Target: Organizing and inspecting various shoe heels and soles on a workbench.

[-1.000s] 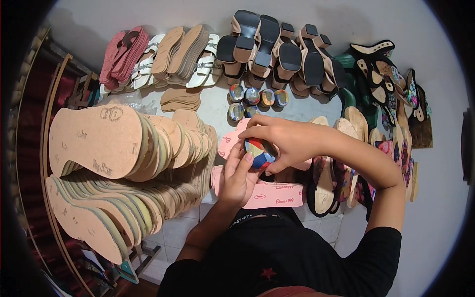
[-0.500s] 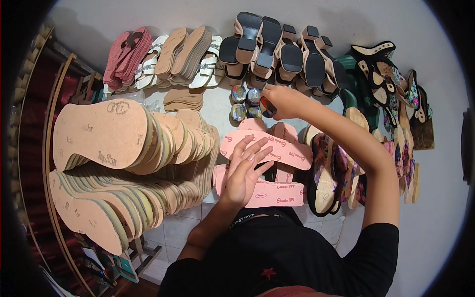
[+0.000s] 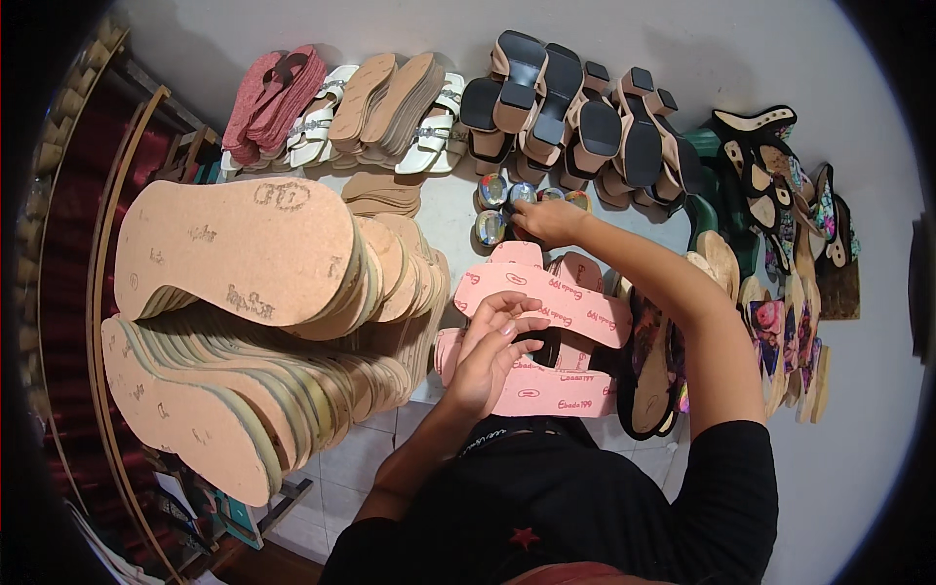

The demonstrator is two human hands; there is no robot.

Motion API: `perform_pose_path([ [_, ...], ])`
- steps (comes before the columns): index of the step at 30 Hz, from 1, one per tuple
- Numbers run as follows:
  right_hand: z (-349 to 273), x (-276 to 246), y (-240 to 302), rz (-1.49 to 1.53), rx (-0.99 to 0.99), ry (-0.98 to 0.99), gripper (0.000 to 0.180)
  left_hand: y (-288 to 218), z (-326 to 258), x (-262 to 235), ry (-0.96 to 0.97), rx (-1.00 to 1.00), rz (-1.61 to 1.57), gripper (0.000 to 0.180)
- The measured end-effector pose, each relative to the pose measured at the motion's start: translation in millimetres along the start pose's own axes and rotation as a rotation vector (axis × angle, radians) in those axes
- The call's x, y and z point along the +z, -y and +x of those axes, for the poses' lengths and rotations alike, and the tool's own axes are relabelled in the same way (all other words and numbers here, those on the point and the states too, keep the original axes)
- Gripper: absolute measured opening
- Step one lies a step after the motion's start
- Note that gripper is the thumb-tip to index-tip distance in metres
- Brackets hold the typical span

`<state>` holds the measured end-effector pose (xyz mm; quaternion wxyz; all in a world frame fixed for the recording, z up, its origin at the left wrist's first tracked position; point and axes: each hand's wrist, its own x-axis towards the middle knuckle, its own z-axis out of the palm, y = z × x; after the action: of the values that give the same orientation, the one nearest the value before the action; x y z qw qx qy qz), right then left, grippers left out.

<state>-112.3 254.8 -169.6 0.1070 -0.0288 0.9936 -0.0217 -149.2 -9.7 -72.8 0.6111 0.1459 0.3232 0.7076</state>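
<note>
My right hand (image 3: 552, 222) reaches across to the far middle of the table. Its fingers are closed around one of several small, round, shiny-topped cylinders; the hand mostly hides that one. Beside it stand other patterned cylinders (image 3: 490, 190) in a cluster; what they are I cannot make out. My left hand (image 3: 490, 359) hovers palm-up over the pink printed insoles, holding nothing, its fingers apart and slightly bent. One pink insole (image 3: 580, 310) lies across the others, and a nearer pink insole (image 3: 556, 392) sits by my waist.
Long rows of beige soles (image 3: 234, 249) fill the left side. Along the back are red soles (image 3: 268, 107), white sandals (image 3: 429, 132), tan soles (image 3: 363, 97) and upturned black-bottomed heeled sandals (image 3: 639, 136). Floral sandals (image 3: 648, 356) stand on the right, near my right arm.
The view has shifted, so things sit slightly farther right. My right hand has moved nearer and left among the cylinders. The fingers of my left hand have curled a little.
</note>
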Motion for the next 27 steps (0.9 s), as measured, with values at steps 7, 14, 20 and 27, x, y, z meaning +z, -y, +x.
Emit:
perform_pose_path([
  [7,6,25,-5,-0.023,-0.038,-0.037,0.029,2,-2,-6,0.003,-0.002,-0.008,0.033],
  [14,4,17,-3,0.03,-0.017,-0.044,0.035,2,-12,-3,-0.023,0.011,-0.008,0.031],
  [20,-24,-26,1,-0.123,0.097,-0.111,0.03,15,-19,10,0.03,0.01,-0.065,0.03],
  [27,-156,-136,40,-0.132,0.266,-0.445,0.044,55,-31,91,0.296,0.031,0.037,0.034],
])
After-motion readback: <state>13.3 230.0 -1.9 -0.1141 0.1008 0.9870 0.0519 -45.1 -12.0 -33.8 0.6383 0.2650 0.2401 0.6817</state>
